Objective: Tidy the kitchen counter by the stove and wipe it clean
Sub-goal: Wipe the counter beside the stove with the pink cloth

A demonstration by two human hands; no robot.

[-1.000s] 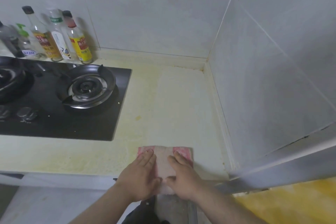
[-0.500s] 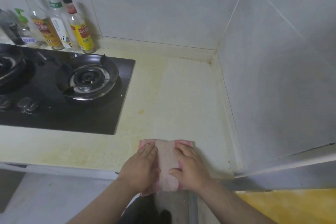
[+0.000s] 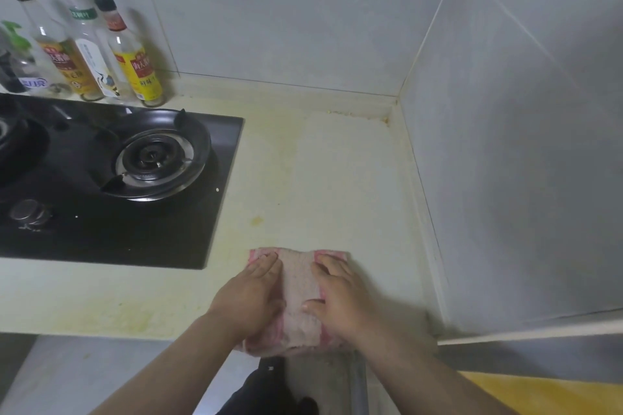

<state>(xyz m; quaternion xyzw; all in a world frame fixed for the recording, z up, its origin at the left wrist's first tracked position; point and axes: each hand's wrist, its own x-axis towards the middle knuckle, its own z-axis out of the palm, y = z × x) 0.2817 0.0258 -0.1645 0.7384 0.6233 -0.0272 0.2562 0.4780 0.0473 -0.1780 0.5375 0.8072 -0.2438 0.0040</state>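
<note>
Head view, steeply down, close.

Cloth on counter (right of stove)

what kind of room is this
Probably a home kitchen: a black glass gas hob sits in a stained pale counter, and labelled glass sauce bottles stand by the grey tiled wall.

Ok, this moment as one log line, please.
step: wipe | left hand: flat on cloth | right hand: flat on cloth | cloth: front edge of counter, right of stove
</note>
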